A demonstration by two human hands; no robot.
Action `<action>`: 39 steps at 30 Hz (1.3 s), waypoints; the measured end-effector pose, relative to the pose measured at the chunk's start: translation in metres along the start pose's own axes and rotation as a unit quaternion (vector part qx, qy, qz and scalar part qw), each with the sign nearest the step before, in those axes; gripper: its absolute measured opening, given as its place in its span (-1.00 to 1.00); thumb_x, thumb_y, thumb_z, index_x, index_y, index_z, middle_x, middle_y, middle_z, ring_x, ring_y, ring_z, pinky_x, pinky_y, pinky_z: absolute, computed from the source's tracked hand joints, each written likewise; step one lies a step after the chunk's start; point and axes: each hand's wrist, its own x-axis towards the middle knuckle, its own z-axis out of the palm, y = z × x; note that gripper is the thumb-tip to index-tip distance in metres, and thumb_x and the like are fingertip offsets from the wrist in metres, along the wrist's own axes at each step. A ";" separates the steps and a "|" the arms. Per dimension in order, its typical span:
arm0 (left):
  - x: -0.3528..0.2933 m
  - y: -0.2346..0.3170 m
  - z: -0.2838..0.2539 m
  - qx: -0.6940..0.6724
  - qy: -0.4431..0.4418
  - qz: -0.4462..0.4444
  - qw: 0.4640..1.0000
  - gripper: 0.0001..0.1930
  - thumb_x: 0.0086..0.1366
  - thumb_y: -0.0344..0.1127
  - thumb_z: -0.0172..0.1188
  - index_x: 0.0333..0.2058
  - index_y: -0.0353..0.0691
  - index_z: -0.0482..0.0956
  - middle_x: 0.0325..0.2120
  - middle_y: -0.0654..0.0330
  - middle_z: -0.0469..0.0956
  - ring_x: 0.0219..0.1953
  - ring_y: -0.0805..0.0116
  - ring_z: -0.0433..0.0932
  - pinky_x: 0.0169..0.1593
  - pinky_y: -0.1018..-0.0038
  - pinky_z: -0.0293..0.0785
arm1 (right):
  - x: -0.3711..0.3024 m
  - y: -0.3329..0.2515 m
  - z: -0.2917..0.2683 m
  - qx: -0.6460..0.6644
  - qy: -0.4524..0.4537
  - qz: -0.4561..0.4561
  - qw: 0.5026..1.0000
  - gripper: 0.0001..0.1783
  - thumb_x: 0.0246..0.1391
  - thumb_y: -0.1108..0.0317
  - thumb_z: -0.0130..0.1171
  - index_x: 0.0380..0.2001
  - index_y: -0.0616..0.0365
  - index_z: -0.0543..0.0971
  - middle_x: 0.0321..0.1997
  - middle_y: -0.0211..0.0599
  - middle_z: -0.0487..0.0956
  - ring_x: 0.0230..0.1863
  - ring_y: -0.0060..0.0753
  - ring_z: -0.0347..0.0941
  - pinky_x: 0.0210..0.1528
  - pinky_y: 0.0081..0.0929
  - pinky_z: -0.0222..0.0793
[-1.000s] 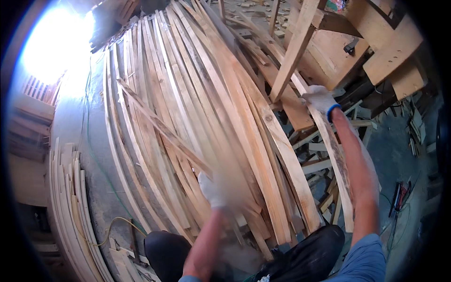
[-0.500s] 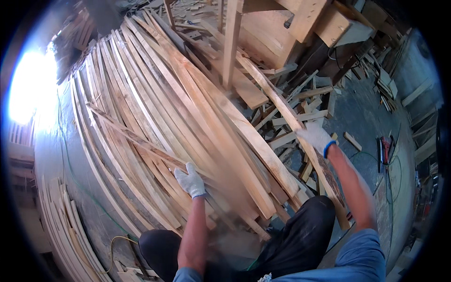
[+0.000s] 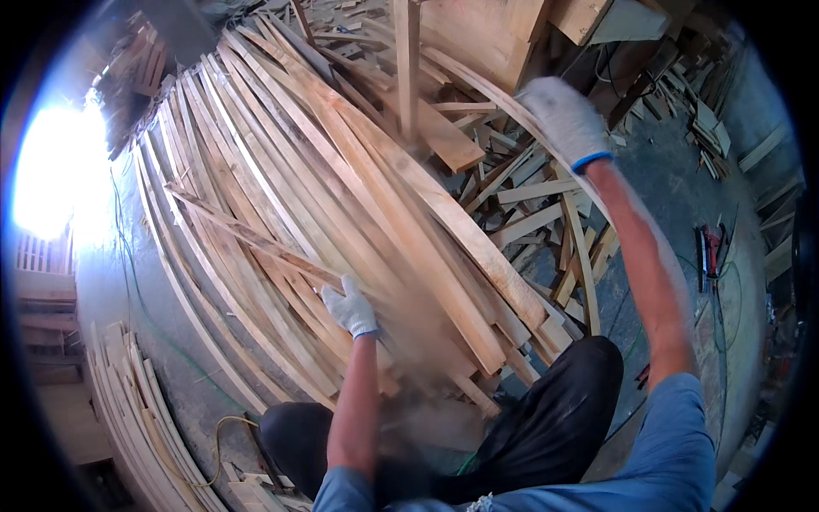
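Observation:
My left hand [image 3: 350, 310], in a white knit glove, grips the near end of a narrow rough wooden strip [image 3: 247, 232]. That strip lies slantwise across a broad row of long pale boards [image 3: 281, 162]. Out to the right, my right hand [image 3: 565, 121], also gloved and with a blue cuff, is raised and blurred by motion. It holds a long curved-looking wooden strip [image 3: 478, 78] whose far end points toward the wooden bench. The near part of this strip is hidden behind my hand and forearm.
Offcuts [image 3: 533, 205] lie heaped right of the boards, beside an upright post [image 3: 408, 77]. A red-handled tool [image 3: 712, 247] and cords lie on the floor at right. Thin strips [image 3: 136, 410] are stacked at lower left, near a green cord.
My right hand has swung upward and away from me, carrying the long strip with it off the offcuts. My left hand stays nearly in place on its strip.

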 end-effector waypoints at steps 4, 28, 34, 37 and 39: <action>0.005 -0.014 -0.005 0.054 0.048 0.017 0.997 -0.36 0.41 -0.02 0.26 0.16 -0.58 0.51 0.14 -0.32 0.57 0.20 -0.22 0.54 0.32 0.13 0.39 | -0.065 -0.104 0.051 0.095 -0.328 0.016 0.940 -0.54 0.32 0.04 0.16 0.06 0.19 0.55 0.10 0.14 0.62 0.12 0.18 0.58 0.15 0.01 0.50; -0.021 0.073 -0.032 -0.076 0.006 -0.083 0.994 -0.58 0.39 -0.10 0.27 -0.08 -0.42 0.54 -0.10 -0.25 0.61 -0.01 -0.25 0.58 0.13 0.07 0.45 | -0.133 -0.132 0.101 0.177 -0.469 0.207 0.840 -0.01 0.09 -0.33 0.35 0.05 0.61 0.59 -0.07 0.36 0.70 0.00 0.15 0.70 0.04 -0.16 0.57; -0.020 0.091 -0.046 -0.075 0.004 -0.112 0.991 -0.58 0.39 -0.09 0.25 -0.07 -0.41 0.55 -0.09 -0.23 0.60 0.01 -0.26 0.57 0.14 0.06 0.45 | -0.130 -0.125 0.076 0.443 -0.429 0.227 0.754 -0.39 0.42 -0.04 0.17 0.08 0.41 0.66 -0.07 -0.06 0.74 -0.09 -0.33 0.68 0.00 -0.35 0.56; -0.021 0.090 -0.053 -0.091 0.022 -0.108 0.990 -0.60 0.39 -0.09 0.24 -0.10 -0.39 0.55 -0.11 -0.22 0.60 0.00 -0.25 0.57 0.12 0.05 0.45 | -0.111 -0.128 0.049 0.431 -0.420 0.195 0.774 -0.41 0.38 -0.05 0.23 0.06 0.36 0.68 -0.14 -0.10 0.75 -0.13 -0.47 0.66 -0.02 -0.41 0.57; -0.028 0.098 -0.050 -0.095 -0.004 -0.123 0.988 -0.60 0.38 -0.09 0.24 -0.10 -0.39 0.55 -0.13 -0.21 0.61 -0.01 -0.25 0.58 0.12 0.05 0.45 | -0.099 -0.116 0.040 0.295 -0.456 0.317 0.778 -0.37 0.31 -0.10 0.29 0.01 0.38 0.69 -0.19 -0.06 0.75 -0.15 -0.38 0.68 -0.04 -0.40 0.56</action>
